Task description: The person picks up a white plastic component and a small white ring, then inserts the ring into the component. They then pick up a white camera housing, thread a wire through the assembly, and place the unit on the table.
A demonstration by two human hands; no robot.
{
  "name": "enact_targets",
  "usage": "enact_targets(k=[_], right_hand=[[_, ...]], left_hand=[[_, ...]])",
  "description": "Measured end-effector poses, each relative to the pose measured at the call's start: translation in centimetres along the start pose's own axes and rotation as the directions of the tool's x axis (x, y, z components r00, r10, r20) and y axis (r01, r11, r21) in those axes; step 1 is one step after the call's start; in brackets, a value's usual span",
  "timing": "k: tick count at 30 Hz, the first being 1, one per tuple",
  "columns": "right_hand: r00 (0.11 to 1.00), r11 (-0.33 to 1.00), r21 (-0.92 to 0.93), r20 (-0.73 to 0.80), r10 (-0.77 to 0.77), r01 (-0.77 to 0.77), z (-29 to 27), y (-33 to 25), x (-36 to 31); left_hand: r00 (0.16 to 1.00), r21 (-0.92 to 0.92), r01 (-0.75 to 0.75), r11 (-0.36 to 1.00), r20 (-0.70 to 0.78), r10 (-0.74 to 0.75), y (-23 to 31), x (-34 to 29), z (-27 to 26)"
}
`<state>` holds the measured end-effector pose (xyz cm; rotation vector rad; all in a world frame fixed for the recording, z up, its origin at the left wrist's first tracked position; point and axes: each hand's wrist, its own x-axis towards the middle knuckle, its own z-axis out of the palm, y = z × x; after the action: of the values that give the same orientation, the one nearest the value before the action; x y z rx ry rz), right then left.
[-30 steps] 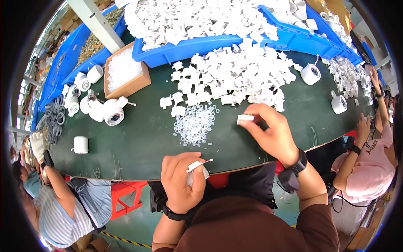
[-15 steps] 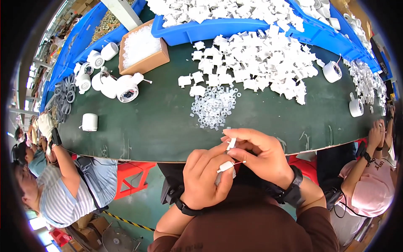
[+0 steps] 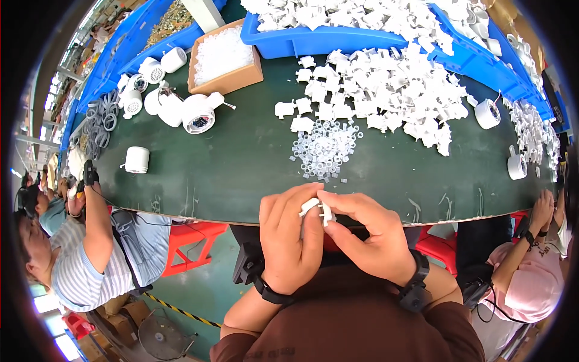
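Observation:
Both hands meet at the table's near edge. My left hand (image 3: 284, 238) is closed, pinching a small white plastic part (image 3: 310, 206) between thumb and fingers. Against its right side my right hand (image 3: 375, 236) holds another small white plastic piece (image 3: 326, 213) in a thumb-and-finger pinch. The two parts sit side by side, close together; whether they are joined I cannot tell. Just beyond my fingertips lies a heap of small translucent rings (image 3: 325, 151). Behind it spreads a large pile of white plastic brackets (image 3: 386, 90).
Blue bins (image 3: 325, 43) line the back, one heaped with white parts. A cardboard box (image 3: 226, 83) of clear pieces stands beside white camera housings (image 3: 198, 114). Grey rings (image 3: 99, 123) lie at far left. Co-workers sit left (image 3: 102, 253) and right (image 3: 512, 265).
My hands have moved slightly forward and come together. The white part in my left hand is turned and now close beside the right hand's piece. The view has shifted a little.

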<state>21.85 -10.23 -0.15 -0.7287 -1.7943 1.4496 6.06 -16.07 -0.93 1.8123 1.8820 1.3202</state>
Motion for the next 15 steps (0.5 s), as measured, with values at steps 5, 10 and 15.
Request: enact_targets(k=[5, 10, 15], right_hand=[[0.998, 0.999, 0.025, -0.056, -0.032, 0.034, 1.1, 0.3, 0.3], [0.988, 0.997, 0.036, -0.141, -0.056, 0.062, 2.3, 0.6, 0.0], [0.969, 0.979, -0.141, -0.178, -0.170, 0.146, 2.7, 0.7, 0.0]], left_hand=[[0.999, -0.037, -0.036, 0.999, 0.013, 0.037, -0.8, -0.1, -0.1], [0.999, -0.085, -0.040, 0.996, -0.023, 0.038, -0.9, -0.3, 0.1], [0.998, -0.037, -0.033, 0.999, -0.055, 0.031, -0.7, -0.5, 0.6]])
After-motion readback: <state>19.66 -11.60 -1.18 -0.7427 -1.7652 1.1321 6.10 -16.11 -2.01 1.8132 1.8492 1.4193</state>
